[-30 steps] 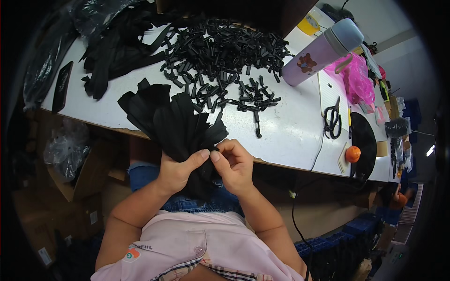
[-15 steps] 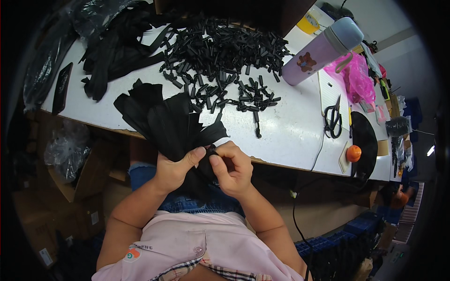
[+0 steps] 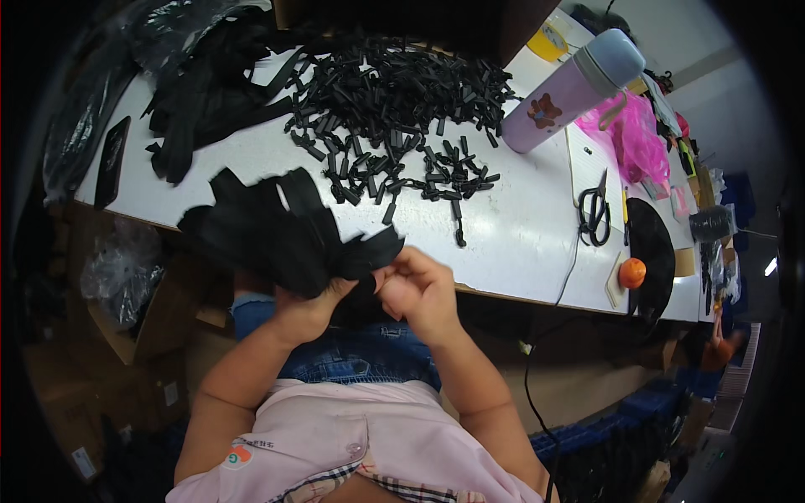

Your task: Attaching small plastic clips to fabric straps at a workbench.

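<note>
My left hand [image 3: 306,312] is closed round a bundle of black zipper strips [image 3: 289,230], whose ends fan out over the front edge of the table. My right hand [image 3: 419,289] is beside it, fingers curled and pinched together against the bundle's right side. Whatever lies between those fingertips is hidden by the fingers. Beyond my hands, a large heap of small black zipper sliders with pull tabs [image 3: 402,88] covers the back of the table, with a few loose ones [image 3: 459,222] nearer me.
More black strips [image 3: 180,126] and a dark phone-like slab [image 3: 111,163] lie at the left. To the right are a lilac bottle [image 3: 553,105], black-handled scissors [image 3: 594,216], an orange fruit [image 3: 632,272] and a pink plastic bag [image 3: 637,142]. A cable [image 3: 537,402] hangs below the table edge.
The strip bundle has tilted and swung left and down, its ends blurred. My left thumb has dropped behind the strips, and my right hand has turned slightly, still close to the bundle.
</note>
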{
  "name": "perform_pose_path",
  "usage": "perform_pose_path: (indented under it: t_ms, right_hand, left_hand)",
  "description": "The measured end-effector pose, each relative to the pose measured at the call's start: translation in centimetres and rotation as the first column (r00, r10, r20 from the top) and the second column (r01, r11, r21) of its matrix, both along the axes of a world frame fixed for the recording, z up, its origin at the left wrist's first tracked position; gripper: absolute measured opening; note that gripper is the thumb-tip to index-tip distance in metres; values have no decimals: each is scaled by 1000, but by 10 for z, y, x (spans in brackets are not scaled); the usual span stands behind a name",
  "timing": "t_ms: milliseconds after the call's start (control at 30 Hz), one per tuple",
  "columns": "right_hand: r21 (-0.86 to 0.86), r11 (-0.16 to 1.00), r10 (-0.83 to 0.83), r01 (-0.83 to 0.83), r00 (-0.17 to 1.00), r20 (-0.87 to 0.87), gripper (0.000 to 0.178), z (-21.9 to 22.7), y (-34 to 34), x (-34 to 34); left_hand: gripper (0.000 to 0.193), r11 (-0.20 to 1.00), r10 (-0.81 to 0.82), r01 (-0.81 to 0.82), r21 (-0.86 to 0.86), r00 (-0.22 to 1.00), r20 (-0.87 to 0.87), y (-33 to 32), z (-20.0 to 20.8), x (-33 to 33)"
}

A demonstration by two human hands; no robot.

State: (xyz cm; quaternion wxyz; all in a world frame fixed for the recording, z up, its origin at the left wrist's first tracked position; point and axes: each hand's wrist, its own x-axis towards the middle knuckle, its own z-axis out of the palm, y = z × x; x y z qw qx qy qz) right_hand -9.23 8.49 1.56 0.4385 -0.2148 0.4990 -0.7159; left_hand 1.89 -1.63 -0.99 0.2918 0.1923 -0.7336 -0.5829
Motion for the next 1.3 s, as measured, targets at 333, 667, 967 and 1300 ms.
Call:
perform_pose_path:
  t_ms: [333, 667, 967, 1300]
  right_hand:
    - [-247, 960, 120, -132, 991, -62, 7, 4, 16, -3]
    - [63, 992, 127, -111, 814, -567, 4, -19, 9, 6]
    - [-2, 1000, 0, -2, 678, -735, 6, -10, 6, -2]
    - [93, 961, -23, 261, 408, -913, 14, -6, -9, -24]
  left_hand:
    - [15, 748, -59, 180, 639, 977, -205, -2, 0, -7]
    - [20, 856, -84, 140, 498, 988, -133, 2, -4, 4]
    - [33, 970, -145, 156, -185, 987, 72, -1, -23, 13]
    - [17, 958, 30, -3, 288, 995, -91, 6, -6, -3]
